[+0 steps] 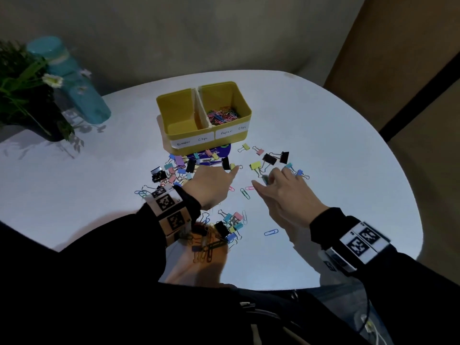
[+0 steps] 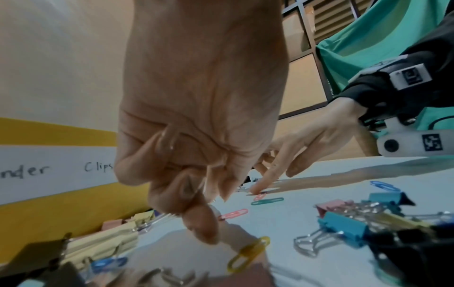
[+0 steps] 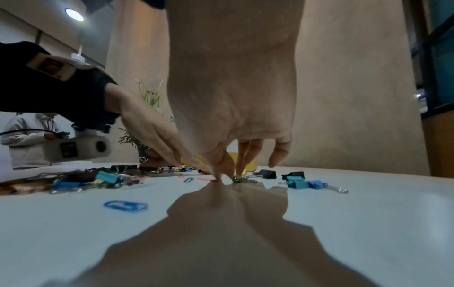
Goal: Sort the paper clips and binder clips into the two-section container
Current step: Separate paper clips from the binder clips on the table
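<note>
Right now both hands are working low over the white surface (image 1: 323,135) at the centre of the head view, among the loose clips. The right hand (image 1: 286,192) is pinching down with thumb and forefinger at a small greenish clip (image 1: 265,180) just below the yellow binder clip (image 1: 255,165); the clip's type is too small to tell, and whether it is already gripped cannot be told either. The left hand (image 1: 211,185) is curling its fingers inward, index tip reaching toward a small clip (image 1: 235,166) beside a black binder clip (image 1: 226,163); in the left wrist view something wiry seems to be tucked in the palm, though it is not clear enough to name.

The yellow container (image 1: 174,102) is sitting in the upper middle of the head view, its right section holding paper clips (image 1: 222,113), its left section, labelled for binder clips, looking empty.

To do this pick well, I would judge that the fingertips should be closing on one clip only, lifting it clear of its neighbours before travelling up-frame. Flat paper clips like the blue one (image 1: 271,232) at lower centre probably need a nail edge under them or a slide to tip them up.
</note>
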Action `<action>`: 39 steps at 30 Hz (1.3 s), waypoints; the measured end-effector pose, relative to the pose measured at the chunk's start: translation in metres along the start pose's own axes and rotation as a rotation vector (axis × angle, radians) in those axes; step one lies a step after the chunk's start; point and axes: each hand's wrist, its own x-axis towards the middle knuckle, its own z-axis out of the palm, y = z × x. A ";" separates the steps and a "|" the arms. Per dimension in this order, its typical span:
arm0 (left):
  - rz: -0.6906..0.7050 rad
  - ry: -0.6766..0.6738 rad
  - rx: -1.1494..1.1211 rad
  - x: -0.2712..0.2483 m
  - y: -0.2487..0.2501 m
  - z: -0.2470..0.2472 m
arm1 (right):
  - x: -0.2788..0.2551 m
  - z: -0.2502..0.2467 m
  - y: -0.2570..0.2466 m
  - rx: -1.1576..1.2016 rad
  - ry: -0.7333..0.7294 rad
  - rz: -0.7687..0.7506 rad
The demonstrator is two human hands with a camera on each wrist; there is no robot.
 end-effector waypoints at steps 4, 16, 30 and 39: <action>-0.024 0.075 -0.153 0.010 -0.002 -0.001 | -0.004 -0.007 -0.006 0.048 0.029 -0.010; 0.099 0.021 -0.794 -0.001 -0.007 0.019 | -0.008 -0.015 0.010 0.391 -0.233 0.048; -0.026 -0.037 -0.501 -0.061 -0.007 0.028 | 0.037 -0.017 -0.035 0.449 -0.195 -0.243; -0.052 0.052 -0.704 -0.067 -0.008 0.042 | 0.038 -0.007 -0.038 0.489 -0.196 -0.208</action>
